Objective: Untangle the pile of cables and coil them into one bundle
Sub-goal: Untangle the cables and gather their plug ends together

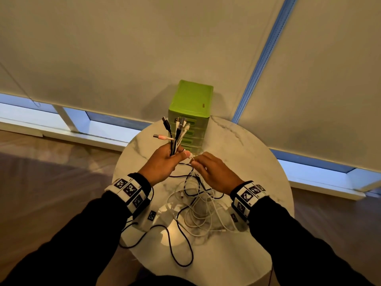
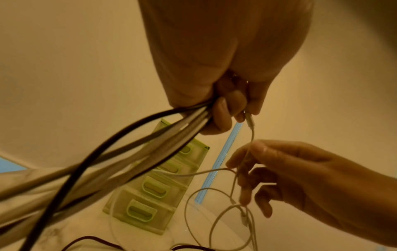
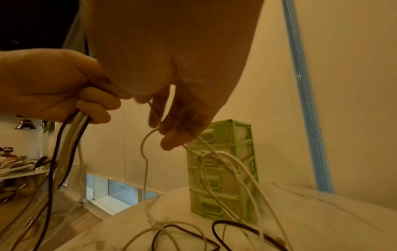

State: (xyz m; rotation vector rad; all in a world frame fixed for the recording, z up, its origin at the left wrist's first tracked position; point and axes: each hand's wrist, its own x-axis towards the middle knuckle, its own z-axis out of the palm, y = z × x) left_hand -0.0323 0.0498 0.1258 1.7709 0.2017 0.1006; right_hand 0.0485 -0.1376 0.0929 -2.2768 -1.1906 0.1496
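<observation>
2 hands (image 1: 162, 162) (image 1: 214, 172) hold cables (image 1: 175, 139) above table (image 1: 257, 162), near drawers (image 1: 190, 100)

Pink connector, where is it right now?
Head view: the pink connector sticks out leftward from the cable ends gripped in the left hand, just left of the green drawer unit.

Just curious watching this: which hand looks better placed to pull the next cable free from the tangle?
Probably the right hand: it already pinches a white cable above the tangle, while the left hand is full, gripping the gathered cable ends.
</observation>
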